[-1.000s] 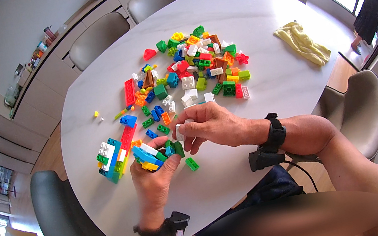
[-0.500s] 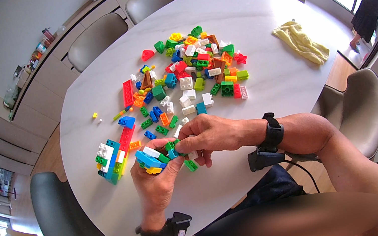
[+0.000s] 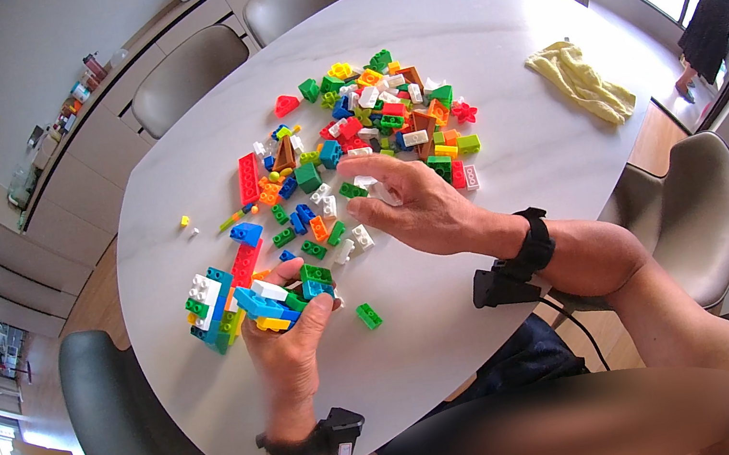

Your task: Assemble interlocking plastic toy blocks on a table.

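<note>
My left hand (image 3: 287, 350) is closed round a small assembly of toy building bricks (image 3: 273, 304) in blue, white, green and yellow. A green brick on a teal one (image 3: 316, 281) sits at its right end, by my thumb. My right hand (image 3: 414, 204) is over the near edge of the loose brick pile (image 3: 356, 122), thumb and fingers apart. A green brick (image 3: 353, 190) shows between its fingertips and thumb, and I see no grip on it. Beside my left hand stands a larger built piece (image 3: 220, 304) in teal, white, red and lime.
One green brick (image 3: 368, 315) lies apart on the white table (image 3: 462, 337), right of my left hand. A yellow cloth (image 3: 581, 82) lies at the right. Chairs (image 3: 118, 407) surround the table. A person (image 3: 716, 9) stands by the windows at the far right.
My right hand has left the assembly and moved up and forward to the pile, its fingers opening. The left hand has shifted slightly left, still holding the assembly, whose green and teal end now shows.
</note>
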`<move>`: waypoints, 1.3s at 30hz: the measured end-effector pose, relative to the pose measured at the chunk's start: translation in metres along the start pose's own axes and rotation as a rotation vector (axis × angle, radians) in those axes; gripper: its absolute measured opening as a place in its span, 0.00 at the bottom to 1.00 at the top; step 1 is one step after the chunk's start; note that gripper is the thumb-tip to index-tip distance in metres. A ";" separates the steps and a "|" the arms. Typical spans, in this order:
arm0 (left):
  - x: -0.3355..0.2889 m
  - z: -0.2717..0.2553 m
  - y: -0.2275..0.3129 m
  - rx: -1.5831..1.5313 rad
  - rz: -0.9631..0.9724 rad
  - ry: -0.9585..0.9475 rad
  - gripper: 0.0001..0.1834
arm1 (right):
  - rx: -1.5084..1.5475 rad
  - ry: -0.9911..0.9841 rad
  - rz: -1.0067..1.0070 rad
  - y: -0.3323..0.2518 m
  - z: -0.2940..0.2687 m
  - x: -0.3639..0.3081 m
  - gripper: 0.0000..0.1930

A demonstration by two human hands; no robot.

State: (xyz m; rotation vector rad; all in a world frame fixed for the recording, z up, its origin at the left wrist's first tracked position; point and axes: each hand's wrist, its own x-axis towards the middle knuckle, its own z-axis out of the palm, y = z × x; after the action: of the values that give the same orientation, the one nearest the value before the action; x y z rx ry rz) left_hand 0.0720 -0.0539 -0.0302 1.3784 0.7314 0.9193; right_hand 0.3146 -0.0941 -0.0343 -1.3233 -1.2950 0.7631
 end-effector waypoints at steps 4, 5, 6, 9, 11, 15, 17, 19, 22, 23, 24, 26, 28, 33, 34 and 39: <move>-0.001 0.007 0.008 -0.103 -0.014 0.044 0.24 | -0.268 0.197 -0.365 0.004 0.007 -0.004 0.25; 0.001 0.009 0.006 -0.108 -0.037 0.030 0.23 | -0.269 0.149 -0.378 -0.006 0.001 -0.006 0.21; 0.000 0.008 0.009 -0.060 -0.047 0.014 0.23 | -0.105 0.024 -0.195 -0.009 0.003 -0.008 0.19; -0.004 0.009 0.015 0.012 -0.046 -0.040 0.20 | 0.066 -0.261 -0.037 -0.008 0.017 -0.016 0.17; -0.004 0.003 0.009 0.060 -0.039 -0.052 0.20 | 0.084 -0.336 -0.020 -0.011 0.023 -0.022 0.18; -0.002 0.005 0.008 0.014 -0.056 -0.048 0.17 | 0.068 -0.323 0.119 -0.021 0.021 -0.023 0.19; -0.001 0.005 0.006 0.010 -0.031 -0.003 0.17 | 0.211 -0.213 0.203 -0.020 0.023 -0.024 0.19; 0.001 0.000 0.004 0.132 -0.028 0.012 0.18 | 0.186 -0.195 0.187 -0.015 0.022 -0.018 0.20; 0.003 0.000 -0.001 0.140 0.043 0.099 0.19 | 0.192 0.035 0.156 -0.015 0.020 -0.011 0.25; 0.004 -0.001 -0.003 0.140 0.048 0.104 0.19 | 0.191 0.030 0.151 -0.014 0.020 -0.010 0.25; 0.005 -0.002 -0.007 0.205 0.127 0.146 0.20 | 0.211 0.049 0.129 -0.011 0.019 -0.010 0.25; 0.006 -0.002 -0.012 0.260 0.211 0.182 0.20 | 0.241 0.015 0.090 -0.007 0.015 -0.012 0.21; 0.006 -0.007 -0.014 0.320 0.182 0.135 0.22 | 0.291 -0.118 0.117 -0.007 0.019 -0.017 0.19; -0.003 0.002 0.000 0.431 0.156 0.051 0.27 | 0.188 -0.387 -0.056 -0.024 0.024 -0.026 0.30; -0.006 0.002 0.001 0.452 0.160 0.003 0.29 | 0.199 -0.435 -0.033 -0.025 0.024 -0.025 0.33; -0.006 0.008 0.014 0.423 0.087 -0.269 0.32 | 0.332 -0.467 -0.023 -0.016 0.019 -0.023 0.32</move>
State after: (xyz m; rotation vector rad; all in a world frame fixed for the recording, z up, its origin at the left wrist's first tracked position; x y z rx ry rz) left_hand 0.0747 -0.0634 -0.0158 1.8773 0.6856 0.6464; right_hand 0.2880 -0.1142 -0.0284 -0.8889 -1.4606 1.2630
